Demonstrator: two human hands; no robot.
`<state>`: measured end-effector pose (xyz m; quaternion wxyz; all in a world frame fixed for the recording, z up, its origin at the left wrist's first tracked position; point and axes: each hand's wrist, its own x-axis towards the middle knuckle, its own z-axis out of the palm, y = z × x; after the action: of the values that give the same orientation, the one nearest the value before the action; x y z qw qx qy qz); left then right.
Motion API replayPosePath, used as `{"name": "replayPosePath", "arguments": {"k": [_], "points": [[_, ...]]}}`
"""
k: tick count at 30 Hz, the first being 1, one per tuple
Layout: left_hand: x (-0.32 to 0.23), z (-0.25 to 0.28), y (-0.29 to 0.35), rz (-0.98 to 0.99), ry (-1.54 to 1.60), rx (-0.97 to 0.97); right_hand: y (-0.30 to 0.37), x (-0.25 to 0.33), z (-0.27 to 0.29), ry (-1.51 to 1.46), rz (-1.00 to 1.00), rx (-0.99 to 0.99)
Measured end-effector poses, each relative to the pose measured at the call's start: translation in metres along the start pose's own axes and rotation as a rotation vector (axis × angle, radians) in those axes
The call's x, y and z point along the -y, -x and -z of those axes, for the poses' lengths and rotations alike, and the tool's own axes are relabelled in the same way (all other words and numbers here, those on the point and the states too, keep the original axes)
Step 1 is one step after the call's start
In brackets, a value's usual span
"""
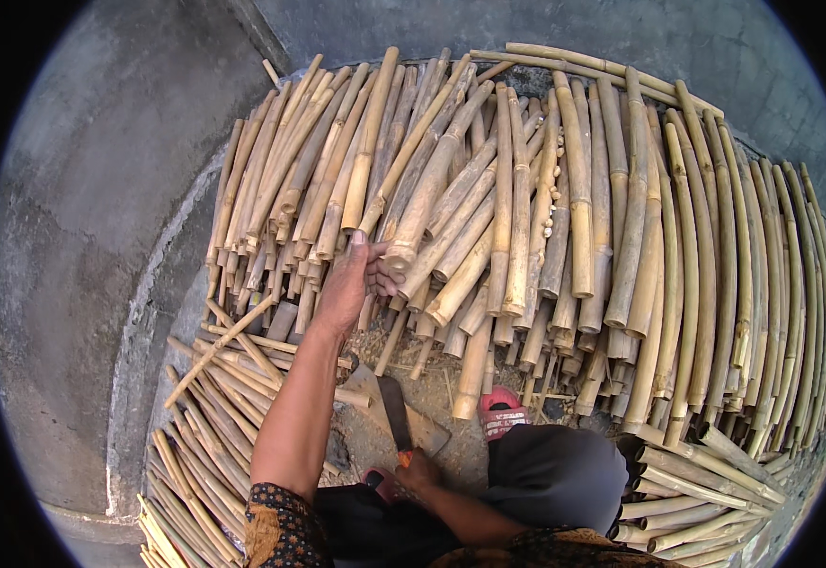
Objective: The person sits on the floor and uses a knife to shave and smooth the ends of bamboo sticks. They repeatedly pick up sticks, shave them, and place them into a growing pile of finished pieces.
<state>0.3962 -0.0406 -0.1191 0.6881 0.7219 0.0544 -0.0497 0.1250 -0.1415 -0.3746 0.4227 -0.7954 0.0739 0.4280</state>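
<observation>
My left hand (354,279) reaches forward to the stack. Its thumb lies at the near end of a thin bamboo pole (417,142), and its curled fingers are partly hidden beside a thicker bamboo pole (439,175). Low in the middle, my right hand (418,475) is closed round the orange handle of a machete (396,413). The dark blade points away from me, over a flat wooden board (428,434) on the ground.
Cut bamboo poles (706,284) are piled wide in front of me. More poles lie at the lower left (206,445) and lower right (697,492). A grey concrete wall (564,28) stands behind. My foot in a red sandal (502,413) is beside the pile.
</observation>
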Motion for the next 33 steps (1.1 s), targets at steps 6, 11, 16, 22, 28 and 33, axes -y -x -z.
{"name": "replayPosePath", "arguments": {"k": [6,11,16,22,28,33], "points": [[0.0,-0.006,-0.029,-0.284,-1.148,-0.375,-0.005,-0.006,-0.003,0.014,0.011,0.018],[0.054,0.004,-0.023,-0.062,-1.419,-0.391,-0.007,-0.007,-0.002,0.005,0.033,0.006],[0.059,0.035,-0.026,0.02,-0.64,-0.218,-0.004,-0.006,-0.002,0.047,0.029,0.024],[0.01,0.078,0.04,0.003,0.068,-0.378,0.004,0.0,0.005,0.101,0.002,-0.046],[-0.075,0.139,0.132,-0.546,0.267,-0.931,0.008,0.014,0.014,0.093,-0.052,-0.089],[-0.148,0.204,0.252,-1.141,0.452,-1.18,0.004,0.017,0.016,0.048,-0.003,-0.072]]}}
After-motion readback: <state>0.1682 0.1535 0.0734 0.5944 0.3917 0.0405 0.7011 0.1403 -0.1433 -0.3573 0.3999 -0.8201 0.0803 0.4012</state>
